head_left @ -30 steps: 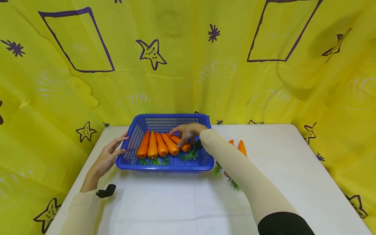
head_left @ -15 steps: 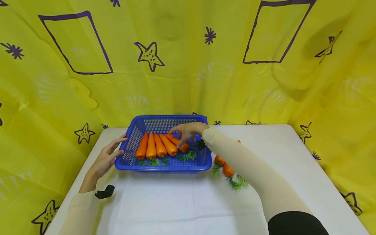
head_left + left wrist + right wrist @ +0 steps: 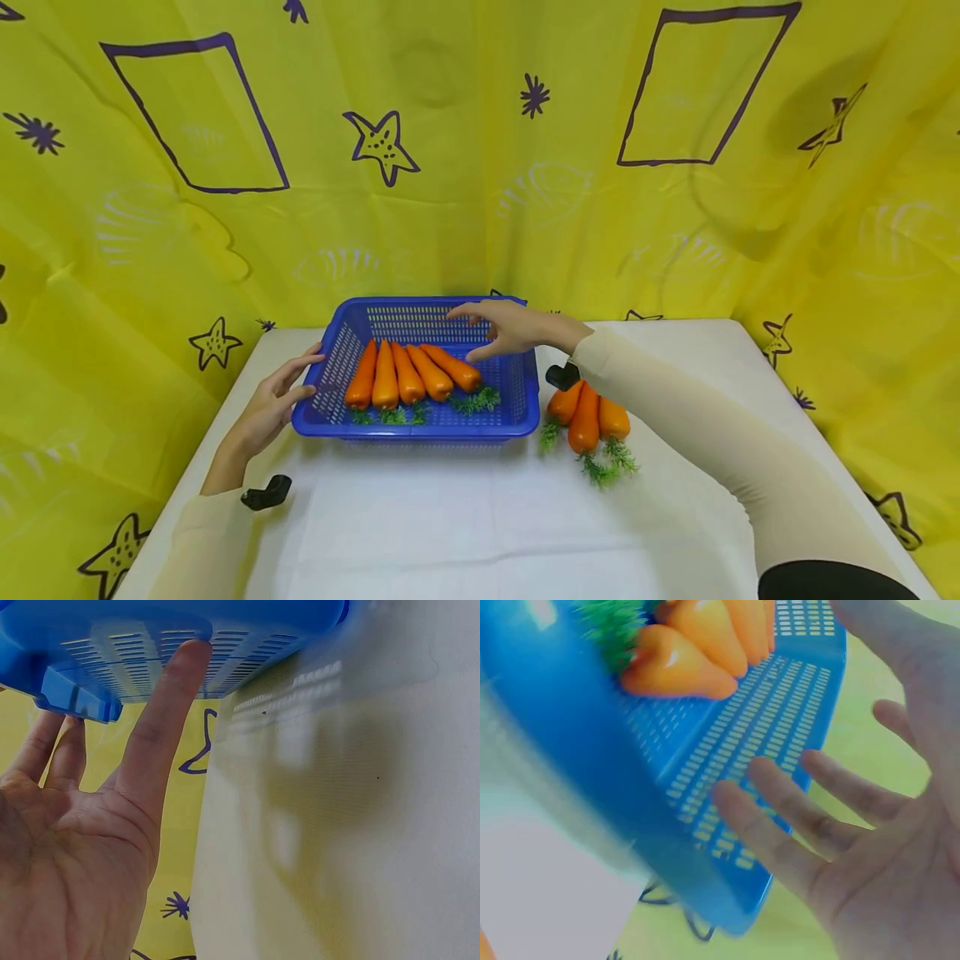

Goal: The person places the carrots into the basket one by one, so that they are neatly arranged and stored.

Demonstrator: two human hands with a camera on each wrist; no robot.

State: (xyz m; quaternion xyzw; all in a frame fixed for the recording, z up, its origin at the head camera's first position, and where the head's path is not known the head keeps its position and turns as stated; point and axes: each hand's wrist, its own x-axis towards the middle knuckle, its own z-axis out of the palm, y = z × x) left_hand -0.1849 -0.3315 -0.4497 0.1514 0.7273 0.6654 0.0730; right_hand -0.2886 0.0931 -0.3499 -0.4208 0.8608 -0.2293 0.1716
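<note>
A blue plastic basket (image 3: 420,431) with slotted walls stands at the back of the table. Inside it several orange carrots (image 3: 407,379) with green leafy tops lie side by side, the rightmost one slanted. My left hand (image 3: 262,410) is at the basket's left end, fingertips on the rim; in the left wrist view its straight thumb (image 3: 161,727) touches the slotted wall. Over the basket's right side, my right hand (image 3: 513,327) is spread and holds nothing. In the right wrist view its fingers are apart, above the wall, away from the nearest carrot (image 3: 675,667).
Three more carrots (image 3: 583,425) with green tops lie bunched on the white table (image 3: 405,508), right of the basket, beneath my right forearm. A yellow patterned curtain (image 3: 450,225) hangs behind the table and along both sides.
My right hand has released the rightmost carrot, then lifted and moved right, its fingers opening. The carrots on the table have come into fuller view. My left hand stays at the basket's rim.
</note>
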